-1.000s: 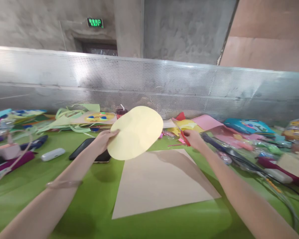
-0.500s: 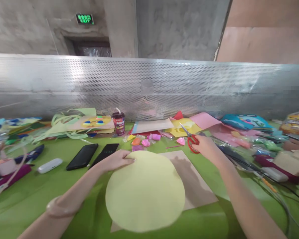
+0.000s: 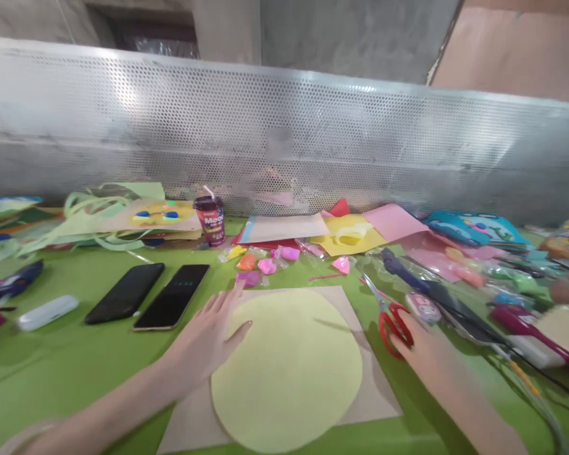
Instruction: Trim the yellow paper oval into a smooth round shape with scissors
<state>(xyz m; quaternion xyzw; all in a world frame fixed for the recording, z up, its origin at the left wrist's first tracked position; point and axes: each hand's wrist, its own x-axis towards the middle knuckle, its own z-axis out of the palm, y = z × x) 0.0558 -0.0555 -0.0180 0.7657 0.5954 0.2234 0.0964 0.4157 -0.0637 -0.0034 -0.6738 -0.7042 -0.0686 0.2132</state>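
A large pale-yellow paper circle (image 3: 289,373) lies on a beige paper sheet (image 3: 379,398), covering most of it. My left hand (image 3: 213,335) rests flat across the circle's upper left edge, its fingers stretched out and thumb apart. To the right of the sheet, my right hand (image 3: 420,341) has its fingers around the red handles of a pair of scissors (image 3: 389,319). The scissor blades point away from me, low over the green table. Part of my right fingers is hidden behind the handles.
Two black phones (image 3: 173,297) and a white case (image 3: 48,313) lie on the left. Behind the circle are small bagged clay pieces (image 3: 267,266), a lidded cup (image 3: 211,221) and coloured papers (image 3: 355,234). Cables and a dark power bank (image 3: 459,313) lie at right.
The paper circle has come down flat onto the beige sheet, and my left hand has opened from its pinch. My right hand has lowered toward me with the scissors. The view has tilted down.
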